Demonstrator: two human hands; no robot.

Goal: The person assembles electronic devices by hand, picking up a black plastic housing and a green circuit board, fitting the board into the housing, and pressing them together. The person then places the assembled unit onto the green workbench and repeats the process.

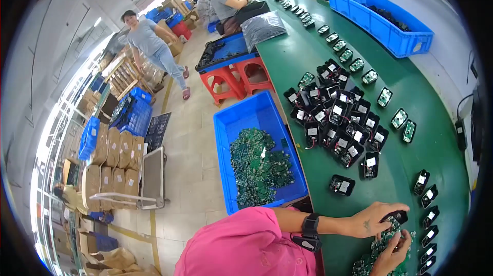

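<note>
Fitting a green board (391,226) into a black case (396,217) at the tabletop (308,70) edge: left hand (374,219) gripping the case, right hand (391,253) pinching the board. Lying loose beside: many boards (372,258). Waiting beyond: many open cases (336,116).

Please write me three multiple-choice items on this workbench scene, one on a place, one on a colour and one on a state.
1. Where does the blue bin of green circuit boards stand?
A. On the floor left of the green bench
B. On the bench
C. On the red stools

2. What colour is the person's sleeve?
A. Grey
B. Pink
C. Blue

3. What is the left hand doing?
A. Resting flat
B. Gripping a small black housing
C. Hanging empty

Answers: 1 A, the bin sits below the bench edge; 2 B, the sleeve is pink; 3 B, its fingers close on the housing while the right hand is at the boards beside it.
</note>
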